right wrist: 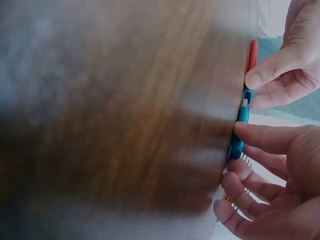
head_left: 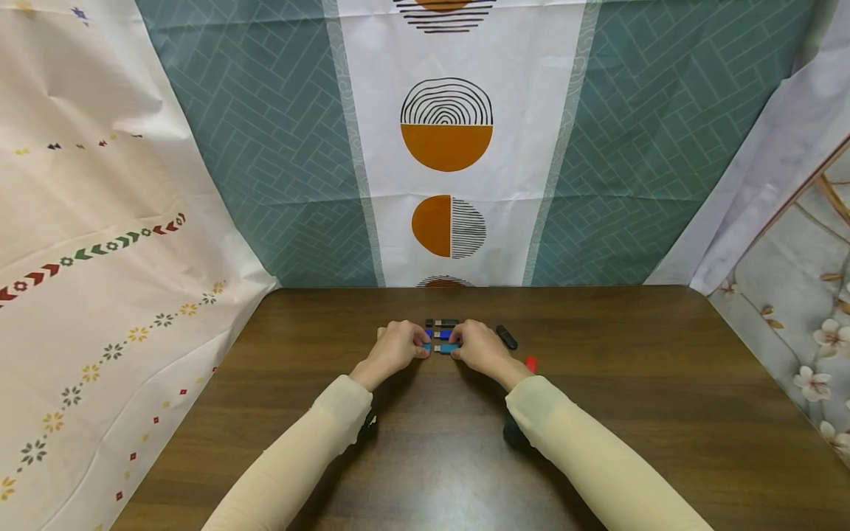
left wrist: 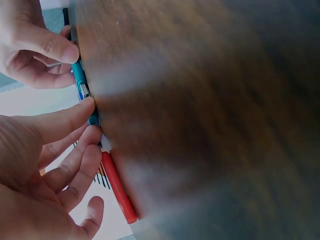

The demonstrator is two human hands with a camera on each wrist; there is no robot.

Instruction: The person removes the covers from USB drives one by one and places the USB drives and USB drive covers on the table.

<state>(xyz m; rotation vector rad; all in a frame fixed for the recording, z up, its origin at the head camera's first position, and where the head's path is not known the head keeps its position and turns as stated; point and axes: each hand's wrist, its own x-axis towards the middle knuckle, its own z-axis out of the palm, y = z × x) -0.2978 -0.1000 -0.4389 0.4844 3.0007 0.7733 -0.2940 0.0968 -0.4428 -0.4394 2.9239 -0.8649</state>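
Head view: the left hand (head_left: pixel 397 345) is pinching the teal cap (head_left: pixel 427 346), the right hand (head_left: pixel 481 346) the teal USB drive (head_left: pixel 448 349); straight alignment is probably serving best.

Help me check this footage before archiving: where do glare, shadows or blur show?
Head view: pale glare on the table near the bottom edge, dark shadows beside the sleeves; left wrist view: table soft and smeared, the red stick crisper; right wrist view: table blurred and streaked, pale haze upper left, the teal stick clearer.
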